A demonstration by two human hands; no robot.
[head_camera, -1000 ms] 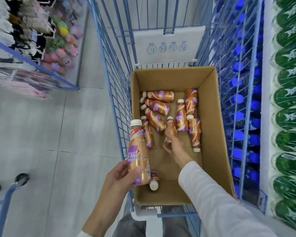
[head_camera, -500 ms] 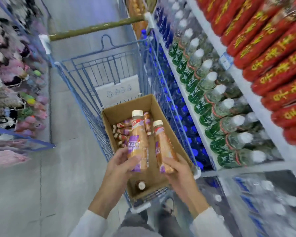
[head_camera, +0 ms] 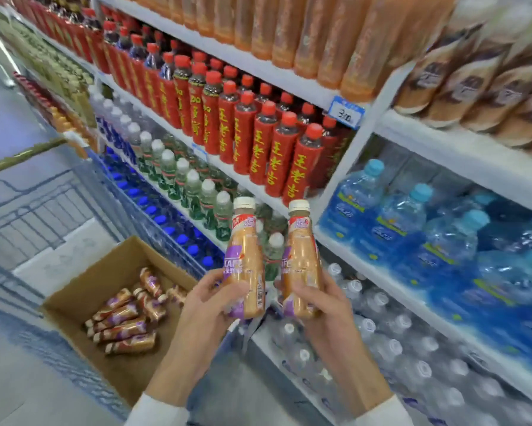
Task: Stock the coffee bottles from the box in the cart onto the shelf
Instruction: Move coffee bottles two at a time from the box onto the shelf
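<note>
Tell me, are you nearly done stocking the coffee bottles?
Done: two are out of the brown cardboard box. In hand: the left hand grips one tan white-capped plastic coffee bottle, the right hand a second bottle. Left: several loose bottles lie in the box; none visibly shelved.

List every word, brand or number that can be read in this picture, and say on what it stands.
"王老吉": yellow, on the red bottles.
"CAFE": label of the coffee bottle in the left hand.
"AFE": second coffee bottle, in the right hand; the start is turned away.
"3": price tag; the rest is blurred.
Labels of the blue water bottles and the brown bottles: too blurred to read.
</note>
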